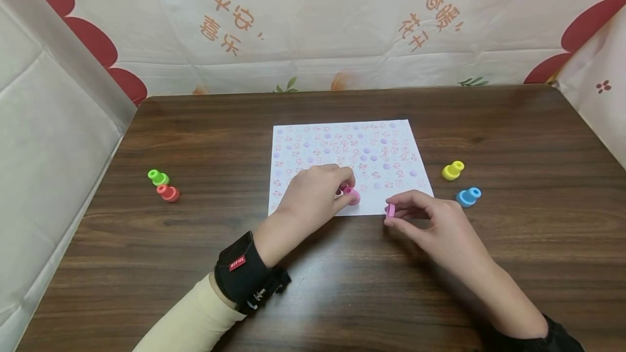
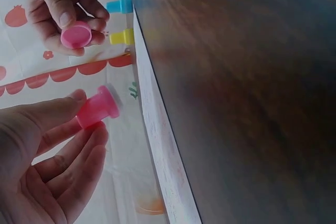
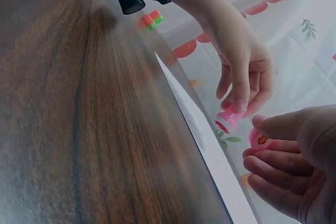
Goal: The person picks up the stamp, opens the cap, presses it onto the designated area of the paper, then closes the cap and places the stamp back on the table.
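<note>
Over the lower part of a white sheet of paper point(image 1: 313, 148), my left hand point(image 1: 315, 192) pinches a pink toy stamp point(image 1: 353, 196) by its narrow handle. In the right wrist view the stamp's printing face point(image 3: 222, 126) shows dark pink and points toward the sheet. Just right of it, near the sheet's lower right corner, my right hand point(image 1: 440, 221) holds a round pink stamp cap point(image 1: 390, 211) between thumb and fingers. The cap stands on edge, apart from the stamp, and a small red flower mark shows in it. Rows of small red and purple prints cover most of the sheet.
At the left of the brown wooden table point(image 1: 195, 265) stand a green stamp point(image 1: 158, 177) and a red stamp point(image 1: 168, 193), side by side. A yellow stamp point(image 1: 453, 170) and a blue stamp point(image 1: 468, 197) stand right of the paper. A patterned cloth point(image 1: 303, 26) hangs behind.
</note>
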A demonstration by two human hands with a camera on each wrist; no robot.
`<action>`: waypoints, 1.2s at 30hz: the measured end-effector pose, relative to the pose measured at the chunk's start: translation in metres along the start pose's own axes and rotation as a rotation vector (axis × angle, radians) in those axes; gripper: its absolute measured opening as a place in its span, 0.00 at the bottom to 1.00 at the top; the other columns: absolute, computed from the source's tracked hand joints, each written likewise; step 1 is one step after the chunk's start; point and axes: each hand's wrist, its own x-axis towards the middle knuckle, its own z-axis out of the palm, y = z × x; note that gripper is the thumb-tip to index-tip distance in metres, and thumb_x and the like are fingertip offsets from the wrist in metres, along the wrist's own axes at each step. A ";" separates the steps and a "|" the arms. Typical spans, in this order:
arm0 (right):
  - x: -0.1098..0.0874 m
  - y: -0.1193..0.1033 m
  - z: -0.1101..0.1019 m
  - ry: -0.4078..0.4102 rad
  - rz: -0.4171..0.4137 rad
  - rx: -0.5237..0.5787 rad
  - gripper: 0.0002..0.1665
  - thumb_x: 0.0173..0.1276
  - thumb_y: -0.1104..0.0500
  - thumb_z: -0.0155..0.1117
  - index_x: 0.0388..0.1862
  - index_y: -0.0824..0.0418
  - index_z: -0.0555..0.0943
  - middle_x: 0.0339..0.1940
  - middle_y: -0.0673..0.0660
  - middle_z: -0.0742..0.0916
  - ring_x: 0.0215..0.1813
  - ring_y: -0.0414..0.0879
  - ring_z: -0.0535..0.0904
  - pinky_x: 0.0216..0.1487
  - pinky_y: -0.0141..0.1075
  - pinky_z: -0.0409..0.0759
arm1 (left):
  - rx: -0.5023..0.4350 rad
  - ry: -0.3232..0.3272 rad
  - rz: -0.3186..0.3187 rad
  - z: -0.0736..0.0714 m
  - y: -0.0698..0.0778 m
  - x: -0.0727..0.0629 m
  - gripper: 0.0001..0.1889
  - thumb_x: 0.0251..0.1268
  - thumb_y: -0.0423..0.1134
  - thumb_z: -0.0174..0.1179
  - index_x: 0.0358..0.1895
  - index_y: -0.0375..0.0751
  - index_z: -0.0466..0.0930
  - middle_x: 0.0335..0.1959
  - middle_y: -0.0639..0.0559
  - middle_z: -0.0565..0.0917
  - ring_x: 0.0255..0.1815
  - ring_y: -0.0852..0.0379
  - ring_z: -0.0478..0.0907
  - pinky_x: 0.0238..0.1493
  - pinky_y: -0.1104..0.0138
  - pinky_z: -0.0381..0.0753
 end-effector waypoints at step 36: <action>0.000 0.002 -0.001 -0.008 0.002 -0.001 0.14 0.58 0.57 0.77 0.43 0.54 0.86 0.34 0.45 0.91 0.36 0.30 0.84 0.40 0.29 0.85 | 0.192 -0.207 0.049 0.007 0.014 0.019 0.07 0.66 0.47 0.67 0.37 0.50 0.81 0.29 0.59 0.83 0.27 0.61 0.75 0.28 0.71 0.75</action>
